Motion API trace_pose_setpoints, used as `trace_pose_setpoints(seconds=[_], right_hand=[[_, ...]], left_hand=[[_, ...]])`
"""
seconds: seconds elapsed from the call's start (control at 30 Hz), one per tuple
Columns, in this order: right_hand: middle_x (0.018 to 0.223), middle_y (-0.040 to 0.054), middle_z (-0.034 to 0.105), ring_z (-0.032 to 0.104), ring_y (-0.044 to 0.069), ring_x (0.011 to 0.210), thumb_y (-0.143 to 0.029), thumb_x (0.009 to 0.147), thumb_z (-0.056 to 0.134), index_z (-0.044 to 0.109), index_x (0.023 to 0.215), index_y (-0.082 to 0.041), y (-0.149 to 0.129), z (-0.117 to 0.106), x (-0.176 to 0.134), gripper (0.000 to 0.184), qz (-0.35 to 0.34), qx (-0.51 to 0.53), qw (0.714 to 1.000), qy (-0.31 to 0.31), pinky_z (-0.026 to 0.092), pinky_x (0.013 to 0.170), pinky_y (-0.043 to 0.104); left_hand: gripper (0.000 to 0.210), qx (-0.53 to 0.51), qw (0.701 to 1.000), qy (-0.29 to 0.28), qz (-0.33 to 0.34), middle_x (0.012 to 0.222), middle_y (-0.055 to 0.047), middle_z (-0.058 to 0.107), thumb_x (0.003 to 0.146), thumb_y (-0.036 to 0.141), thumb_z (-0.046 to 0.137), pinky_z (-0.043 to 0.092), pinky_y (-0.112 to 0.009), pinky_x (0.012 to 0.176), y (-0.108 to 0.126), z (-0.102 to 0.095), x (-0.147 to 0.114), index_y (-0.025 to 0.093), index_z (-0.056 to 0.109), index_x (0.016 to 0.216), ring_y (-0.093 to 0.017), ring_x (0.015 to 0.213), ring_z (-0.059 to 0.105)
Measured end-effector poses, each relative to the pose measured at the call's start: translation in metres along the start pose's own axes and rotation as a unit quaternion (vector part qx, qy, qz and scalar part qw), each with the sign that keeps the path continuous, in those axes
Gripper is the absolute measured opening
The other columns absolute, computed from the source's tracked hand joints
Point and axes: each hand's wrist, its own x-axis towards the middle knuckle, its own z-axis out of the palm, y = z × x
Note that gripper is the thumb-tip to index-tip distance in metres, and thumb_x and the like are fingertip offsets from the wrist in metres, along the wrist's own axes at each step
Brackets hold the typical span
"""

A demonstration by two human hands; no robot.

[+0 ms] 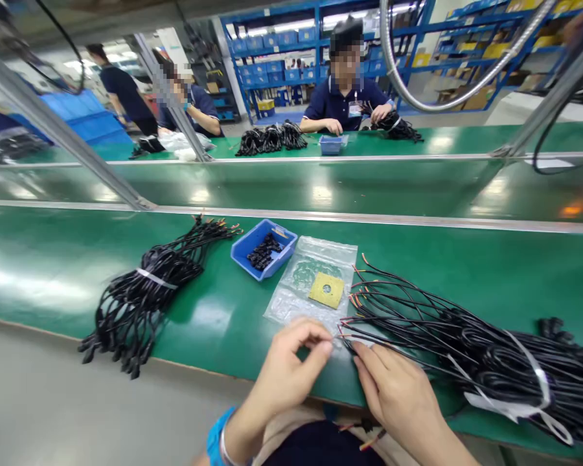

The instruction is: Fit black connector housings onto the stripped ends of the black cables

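In the head view, the badge [354,109] on the co-worker [342,94] across the bench, well beyond the hands, carries print too small to read, as does the little white label [267,11] on the blue rack [317,39] farther back.

Beyond the left hand [296,366] and a little to its left stands a blue tray [245,264] with a heap of small black parts [263,251] in it. Just beyond the same hand lies a clear zip bag [284,301]; a yellow square [320,296] with a round hole shows there, though whether inside or on top I cannot tell. Far past both hands, a smaller blue box [330,150] sits before the co-worker, its contents unclear, and blue bins [298,75] line the rack.

The left hand is curled, thumb and forefinger tips nearly together beside the coloured wire ends [342,335]; whether it grips them I cannot tell. The right hand [398,388] is closed lightly, its fingertips pinching a black cable [348,344] close to those ends. To its right lies a large cable bundle [490,349] with a white band [539,375]; well left of the left hand is another tied bundle [150,278].
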Motion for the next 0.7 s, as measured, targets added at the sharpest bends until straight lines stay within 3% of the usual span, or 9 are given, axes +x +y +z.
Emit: trace_pose_setpoints(seconds=[0.13,0.2,0.27,0.37,0.47,0.53,0.7], right_hand=[[0.078,0.0044,0.070,0.067,0.016,0.065,-0.014,0.094,0.039,0.063,0.104,-0.017,0.008,0.007,-0.005,0.026,-0.024,0.037,0.999,0.017,0.052,0.063,0.026],[0.084,0.0043,0.072,0.070,0.015,0.069,-0.015,0.093,0.039,0.062,0.105,-0.018,0.011,0.009,-0.008,0.026,-0.028,0.056,0.998,0.004,0.054,0.065,0.024],[0.087,0.0034,0.074,0.071,0.015,0.070,-0.017,0.093,0.039,0.062,0.105,-0.020,0.013,0.008,-0.010,0.025,-0.022,0.068,0.997,-0.012,0.054,0.064,0.023],[0.084,0.0013,0.073,0.071,0.014,0.067,-0.021,0.095,0.039,0.063,0.101,-0.023,0.012,0.006,-0.010,0.025,-0.017,0.090,0.996,-0.019,0.053,0.061,0.021],[0.078,-0.0008,0.071,0.069,0.013,0.062,-0.023,0.098,0.040,0.065,0.105,-0.025,0.011,0.003,-0.007,0.026,-0.020,0.111,0.993,-0.018,0.050,0.055,0.020],[0.071,-0.0016,0.066,0.066,0.012,0.057,-0.024,0.098,0.042,0.065,0.106,-0.025,0.011,0.002,-0.006,0.025,-0.027,0.124,0.992,-0.016,0.047,0.051,0.020],[0.069,0.0003,0.062,0.062,0.012,0.056,-0.020,0.097,0.045,0.066,0.104,-0.020,0.010,0.000,-0.006,0.022,-0.032,0.171,0.985,-0.005,0.047,0.054,0.021]], left_hand=[[0.014,0.202,0.975,0.090,0.016,0.094,-0.006,0.073,0.089,0.026,0.058,0.052,-0.028,0.076,0.004,-0.070,0.045,0.018,0.069,0.093,-0.020,0.085,0.067],[0.022,0.345,0.934,0.085,-0.032,0.106,-0.006,0.074,0.092,0.026,0.052,0.052,-0.029,0.084,0.002,-0.101,0.076,0.020,0.070,0.102,-0.021,0.094,0.068],[0.022,0.388,0.917,0.076,-0.059,0.109,-0.007,0.075,0.089,0.020,0.055,0.050,-0.034,0.092,-0.004,-0.120,0.106,0.020,0.073,0.101,-0.026,0.102,0.068],[0.014,0.421,0.900,0.064,-0.096,0.105,-0.012,0.075,0.084,0.015,0.063,0.047,-0.043,0.097,-0.018,-0.125,0.140,0.018,0.075,0.091,-0.030,0.105,0.066],[0.019,0.425,0.894,0.068,-0.125,0.111,-0.012,0.070,0.090,0.026,0.065,0.050,-0.047,0.094,-0.028,-0.117,0.155,0.013,0.069,0.103,-0.027,0.105,0.065],[0.024,0.409,0.900,0.076,-0.131,0.114,-0.010,0.067,0.092,0.030,0.063,0.052,-0.048,0.092,-0.030,-0.115,0.156,0.013,0.065,0.107,-0.024,0.105,0.064],[0.007,0.299,0.943,0.103,-0.104,0.096,-0.012,0.073,0.077,0.016,0.069,0.053,-0.048,0.093,-0.019,-0.122,0.139,0.015,0.066,0.083,-0.031,0.102,0.068]])
